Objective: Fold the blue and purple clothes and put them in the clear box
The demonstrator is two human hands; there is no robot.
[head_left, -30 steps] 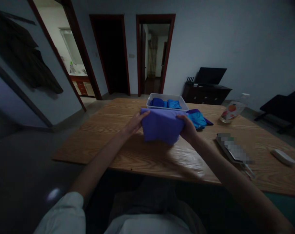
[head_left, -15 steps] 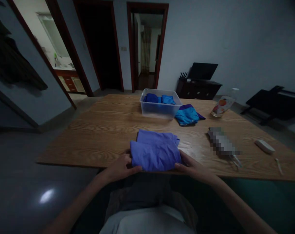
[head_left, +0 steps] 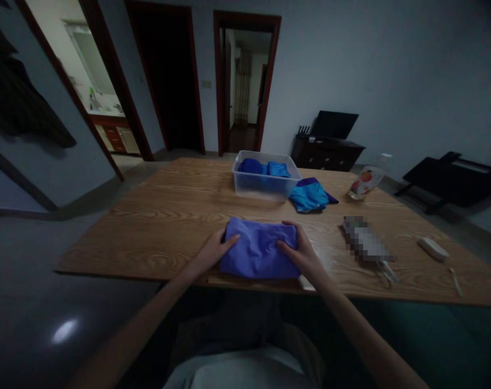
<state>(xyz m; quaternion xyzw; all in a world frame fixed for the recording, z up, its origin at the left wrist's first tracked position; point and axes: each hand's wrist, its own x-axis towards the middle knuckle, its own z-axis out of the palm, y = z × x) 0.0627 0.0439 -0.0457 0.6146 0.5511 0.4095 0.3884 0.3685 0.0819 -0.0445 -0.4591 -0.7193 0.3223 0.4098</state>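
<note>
While both arms reach in from the bottom of the frame, the left hand lies loosely open, palm down, fingers spread on the left edge of the folded purple cloth bundle. That bundle sits at lower centre, on the near edge of the wide wood-grain table. Right hand mirrors it on the bundle's right side: fingers extended & pressing the top, not clenched.

Further back, centre frame: clear plastic rectangular bin w/ folded dark-blue cloths inside. Just right of the bin, touching or nearly so, a crumpled teal-and-purple garment. Right again, upper-right part of the tabletop: printed pouch w/ fruit picture. Then a blurred-out flat item & a small white oblong block near the right edge.

Room is dim. Dark jacket hangs on the wall upper left; lit bathroom doorway beside it; red-framed doorways top centre; dark low cabinet w/ screen at right.
</note>
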